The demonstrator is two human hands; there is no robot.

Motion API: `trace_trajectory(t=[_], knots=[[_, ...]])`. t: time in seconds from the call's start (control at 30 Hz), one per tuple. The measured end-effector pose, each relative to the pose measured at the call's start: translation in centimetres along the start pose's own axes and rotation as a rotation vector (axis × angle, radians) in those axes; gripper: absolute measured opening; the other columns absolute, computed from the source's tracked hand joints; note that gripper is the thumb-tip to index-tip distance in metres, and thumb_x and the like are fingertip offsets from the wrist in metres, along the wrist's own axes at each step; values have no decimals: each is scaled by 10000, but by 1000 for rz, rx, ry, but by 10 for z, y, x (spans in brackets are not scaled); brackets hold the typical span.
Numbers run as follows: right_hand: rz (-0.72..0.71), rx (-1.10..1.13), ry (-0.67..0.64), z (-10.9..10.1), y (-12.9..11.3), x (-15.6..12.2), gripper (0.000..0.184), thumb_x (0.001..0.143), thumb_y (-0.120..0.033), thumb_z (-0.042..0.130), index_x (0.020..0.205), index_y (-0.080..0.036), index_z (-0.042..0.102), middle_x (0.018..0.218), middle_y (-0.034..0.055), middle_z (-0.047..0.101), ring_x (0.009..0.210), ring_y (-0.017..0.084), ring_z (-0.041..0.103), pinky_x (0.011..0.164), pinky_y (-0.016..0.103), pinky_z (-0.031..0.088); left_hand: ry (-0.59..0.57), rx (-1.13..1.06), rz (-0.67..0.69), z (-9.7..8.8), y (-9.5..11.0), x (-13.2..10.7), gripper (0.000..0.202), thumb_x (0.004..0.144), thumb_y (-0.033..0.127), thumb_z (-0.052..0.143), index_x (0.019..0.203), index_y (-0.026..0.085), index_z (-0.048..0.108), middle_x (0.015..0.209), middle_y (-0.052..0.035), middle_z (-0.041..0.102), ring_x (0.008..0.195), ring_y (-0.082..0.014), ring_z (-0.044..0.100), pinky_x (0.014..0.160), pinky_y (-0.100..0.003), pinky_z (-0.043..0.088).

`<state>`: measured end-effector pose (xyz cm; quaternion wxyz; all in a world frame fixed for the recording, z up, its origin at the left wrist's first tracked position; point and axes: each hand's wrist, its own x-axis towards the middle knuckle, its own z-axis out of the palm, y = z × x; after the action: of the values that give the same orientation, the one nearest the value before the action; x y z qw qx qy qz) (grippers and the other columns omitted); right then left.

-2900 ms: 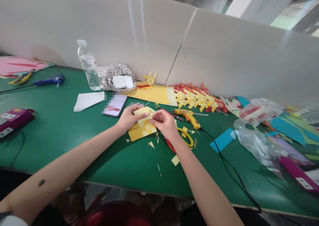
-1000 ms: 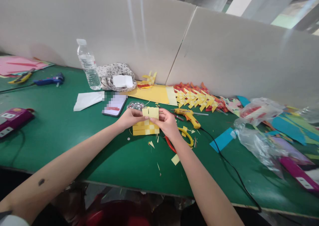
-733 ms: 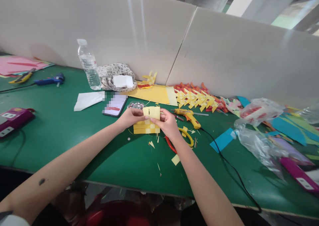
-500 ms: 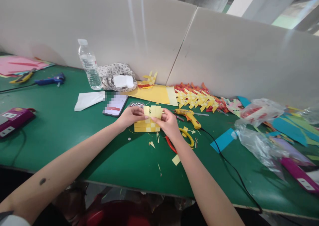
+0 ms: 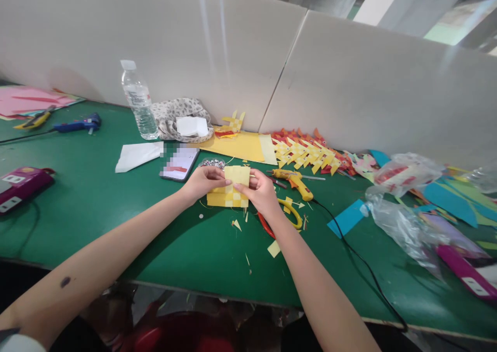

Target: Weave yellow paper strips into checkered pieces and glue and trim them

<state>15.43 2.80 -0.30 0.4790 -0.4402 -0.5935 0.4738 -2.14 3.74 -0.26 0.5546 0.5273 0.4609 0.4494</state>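
Water bottle [image 5: 140,103] behind and left of the phone [image 5: 187,160], left hand [image 5: 202,184] right of the phone, thumb and fingers pinching woven yellow paper [image 5: 232,199], that paper right of the phone and nearer, right hand [image 5: 262,190] farther right of the phone, fingers likewise pinching it

The left forearm [image 5: 116,251], bare, comes in from the lower left on a long, low slant, with a dark mark [image 5: 65,282] low on it. The right forearm [image 5: 310,279], also bare, rises more steeply from the bottom edge. Left hand [image 5: 202,185] and right hand [image 5: 261,190] face each other, both closed in a pinch, the 2 thumbs [image 5: 222,183] pointing inward with their tips near each other, other fingers [image 5: 213,172] bent behind.
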Motion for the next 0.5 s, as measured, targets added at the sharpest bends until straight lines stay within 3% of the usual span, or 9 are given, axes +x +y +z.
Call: trace_trajectory(t=[0.5], knots=[[-30, -71, -2, 2, -3, -2, 439, 564, -316, 753, 935, -211, 546, 826, 35, 690, 727, 202, 658, 662, 325, 528, -88, 8, -2, 1, 3, -2, 278, 542, 239, 785, 719, 156, 588, 704, 3, 659, 667, -98, 604, 714, -250, 444]])
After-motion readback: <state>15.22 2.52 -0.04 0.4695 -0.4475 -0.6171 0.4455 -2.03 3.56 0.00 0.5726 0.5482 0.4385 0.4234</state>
